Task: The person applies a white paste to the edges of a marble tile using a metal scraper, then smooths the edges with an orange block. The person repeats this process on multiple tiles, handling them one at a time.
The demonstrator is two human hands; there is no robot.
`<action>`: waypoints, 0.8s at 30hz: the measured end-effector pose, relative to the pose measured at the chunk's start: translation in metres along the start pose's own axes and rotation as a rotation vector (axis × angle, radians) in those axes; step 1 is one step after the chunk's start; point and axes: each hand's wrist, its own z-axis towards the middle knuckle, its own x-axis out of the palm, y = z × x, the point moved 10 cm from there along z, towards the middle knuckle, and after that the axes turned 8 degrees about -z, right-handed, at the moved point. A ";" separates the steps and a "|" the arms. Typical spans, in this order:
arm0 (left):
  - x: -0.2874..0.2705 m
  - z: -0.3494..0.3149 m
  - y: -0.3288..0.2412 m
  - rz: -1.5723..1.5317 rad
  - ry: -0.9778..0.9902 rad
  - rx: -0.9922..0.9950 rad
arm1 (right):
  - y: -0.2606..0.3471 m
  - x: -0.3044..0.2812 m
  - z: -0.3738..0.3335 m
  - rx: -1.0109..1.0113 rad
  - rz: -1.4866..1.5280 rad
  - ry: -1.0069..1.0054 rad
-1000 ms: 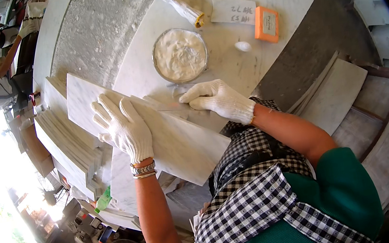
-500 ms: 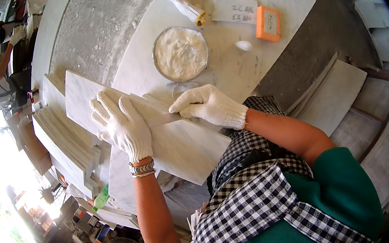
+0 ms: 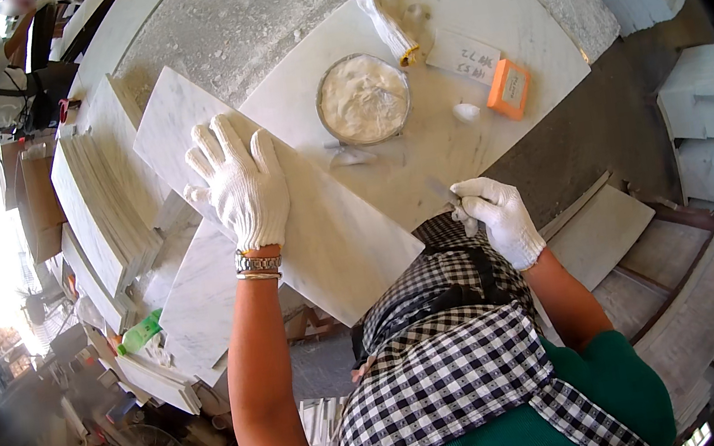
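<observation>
My left hand (image 3: pixel 242 184), in a white knit glove, lies flat with fingers spread on a long white marble tile (image 3: pixel 333 217). This tile rests at a slant across another marble tile (image 3: pixel 204 304). To the right, away from the tile, my gloved right hand (image 3: pixel 499 214) is closed on a scraper with a thin grey blade (image 3: pixel 438 188); its handle is mostly hidden by my fingers. Beyond the tile stands a round bowl (image 3: pixel 364 99) of creamy white paste. A flat translucent piece (image 3: pixel 354 157) lies just in front of the bowl.
On the marble table (image 3: pixel 474 15) lie a spare glove (image 3: pixel 389 27), a tile piece with handwriting (image 3: pixel 463 55), an orange box (image 3: pixel 508 89) and a small white lump (image 3: pixel 466 112). Stacked tiles (image 3: pixel 99 204) and a green bottle (image 3: pixel 140 332) are at left. A person (image 3: pixel 6 99) works far left.
My right hand has moved right, off the tile, bringing the scraper's blade into view. My left hand stays on the tile with fingers spread. The whole view has shifted and turned slightly.
</observation>
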 end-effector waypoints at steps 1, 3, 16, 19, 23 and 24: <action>-0.007 -0.002 -0.002 0.013 -0.015 0.004 | 0.005 -0.002 0.001 -0.016 -0.003 -0.032; -0.015 -0.015 -0.026 -0.106 0.025 0.111 | 0.015 -0.007 -0.001 -0.049 -0.004 -0.104; -0.010 -0.189 -0.135 -1.448 0.906 -0.060 | 0.083 -0.005 -0.062 -0.361 -0.370 -0.208; -0.017 -0.179 -0.132 -1.593 0.748 -0.141 | 0.104 0.018 -0.085 -0.621 -0.556 -0.142; -0.012 -0.182 -0.134 -1.599 0.904 -0.268 | 0.122 0.045 -0.112 -0.847 -0.794 -0.089; -0.016 -0.180 -0.132 -1.598 0.862 -0.269 | 0.121 0.044 -0.113 -0.818 -0.804 -0.071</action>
